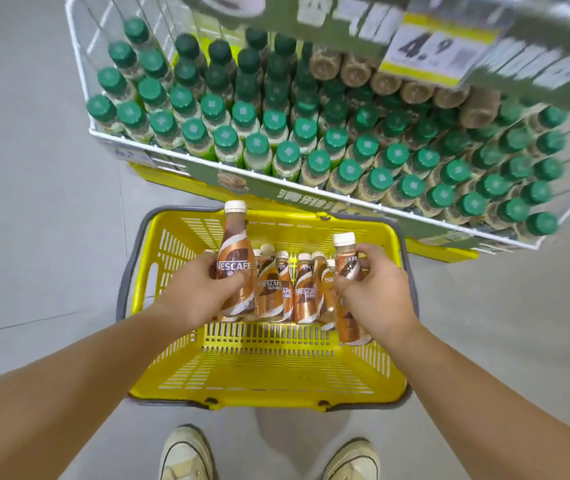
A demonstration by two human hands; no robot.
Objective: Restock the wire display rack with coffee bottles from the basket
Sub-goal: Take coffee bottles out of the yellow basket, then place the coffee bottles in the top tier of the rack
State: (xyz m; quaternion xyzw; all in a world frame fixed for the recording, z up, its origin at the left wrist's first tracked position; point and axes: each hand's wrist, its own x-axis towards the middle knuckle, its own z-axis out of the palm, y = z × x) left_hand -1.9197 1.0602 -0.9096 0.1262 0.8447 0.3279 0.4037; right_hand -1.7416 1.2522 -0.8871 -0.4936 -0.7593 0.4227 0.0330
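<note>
Grey tiled floor (34, 237) all round. Off-white canvas sneakers (186, 455) poke in, nearer the body than the left hand (193, 289) and right hand (377, 292). Way beyond the right hand there's a yellow price tag (436, 51) reading 4.9, with blurry green signage (536, 67) right beside it.

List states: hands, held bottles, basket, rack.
left hand: gripping one bottle
left bottle: capped, upright, raised
right hand: gripping one bottle
right bottle: capped, upright
basket: on floor, partly filled
remaining bottles: capped, in basket
wire rack: packed with green-capped bottles

yellow basket (363, 233), green caps (257, 145), copper-swirled bottles (306, 299)
</note>
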